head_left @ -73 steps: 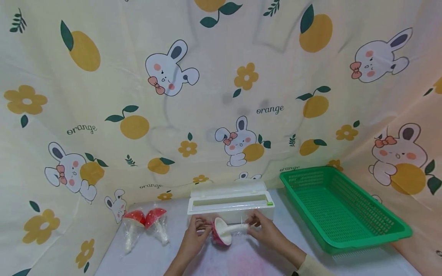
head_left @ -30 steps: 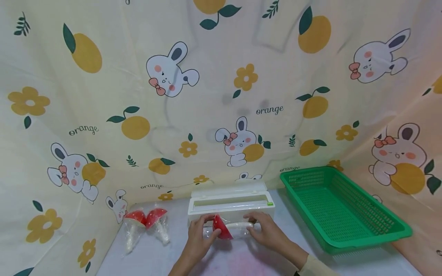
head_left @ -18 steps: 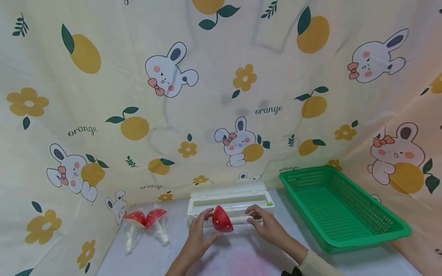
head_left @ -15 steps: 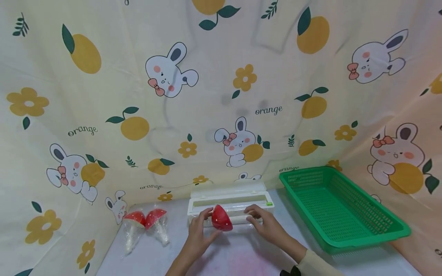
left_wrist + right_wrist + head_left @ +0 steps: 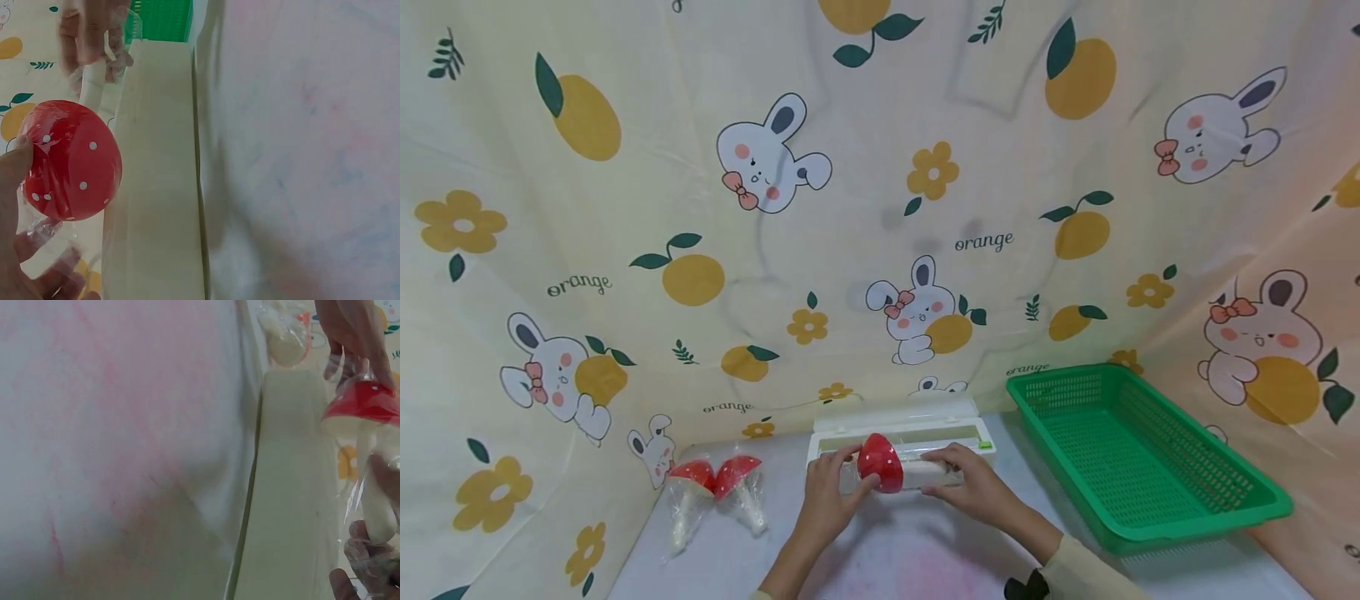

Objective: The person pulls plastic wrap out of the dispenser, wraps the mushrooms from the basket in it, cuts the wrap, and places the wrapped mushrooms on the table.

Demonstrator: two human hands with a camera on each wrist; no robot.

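Observation:
A toy mushroom [image 5: 880, 463] with a red, white-dotted cap and a white stem is held sideways in front of the white cling film dispenser [image 5: 156, 175]. My left hand [image 5: 829, 500] holds the cap, its thumb on the red face and its fingers behind. Around the stem end, the thumb and fingers of my right hand [image 5: 981, 492] pinch the stem and the clear cling film [image 5: 353, 506] about it. Film also covers the cap, wrinkled and shiny in the left wrist view. In the head view the dispenser's lid is raised and the mushroom hides part of its front.
Two more film-wrapped toy mushrooms, one left [image 5: 688, 492] and one right [image 5: 742, 487], lie on the table at the left. A green plastic basket [image 5: 1195, 529] stands at the right. A printed cloth [image 5: 880, 208] hangs behind the white table [image 5: 917, 567].
Both hands have rolled the mushroom over and lifted it toward the dispenser. Its pale hollow underside faced the camera before; now the dotted cap does. My right hand has closed in on the stem.

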